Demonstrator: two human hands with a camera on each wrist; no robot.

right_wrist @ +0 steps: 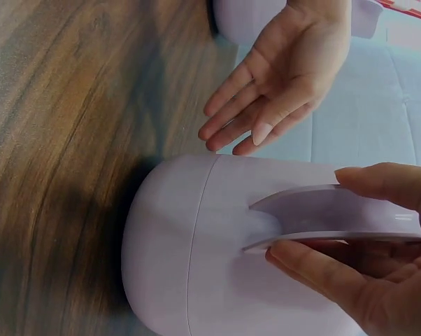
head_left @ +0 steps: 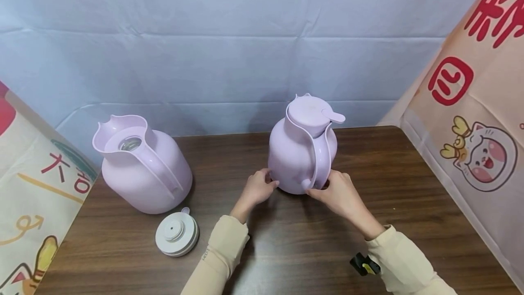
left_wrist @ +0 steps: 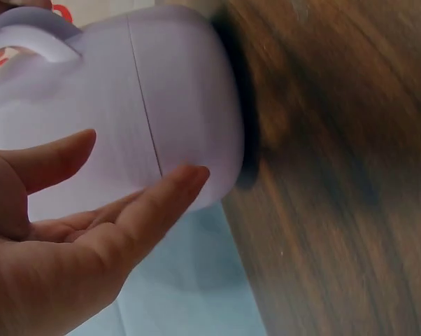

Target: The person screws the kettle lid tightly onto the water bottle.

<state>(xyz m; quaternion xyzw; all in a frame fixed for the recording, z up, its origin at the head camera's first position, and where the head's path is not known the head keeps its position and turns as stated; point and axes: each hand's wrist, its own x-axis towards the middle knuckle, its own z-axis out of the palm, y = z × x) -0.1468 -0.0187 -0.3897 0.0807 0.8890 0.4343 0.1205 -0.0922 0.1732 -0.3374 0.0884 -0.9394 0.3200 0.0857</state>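
Note:
A lilac thermos jug (head_left: 288,156) with its lid (head_left: 309,112) on stands near the table's back edge, handle towards me. My right hand (head_left: 341,195) pinches the lower part of its handle (right_wrist: 350,210), thumb and fingers on opposite sides. At the jug's left side is my left hand (head_left: 257,189), fairly straight fingers (left_wrist: 151,210) beside the lower body; whether they touch it I cannot tell. A second lilac thermos jug (head_left: 143,176), uncovered, stands on the left. In front of it lies a round white stopper lid (head_left: 177,234), its stepped underside facing up.
The brown wood-grain table (head_left: 286,258) meets a pale cloth backdrop (head_left: 229,67) behind the jugs. Printed cloths hang at the left (head_left: 45,181) and right (head_left: 471,117). A small black and yellow object (head_left: 364,264) shows beside the right cuff.

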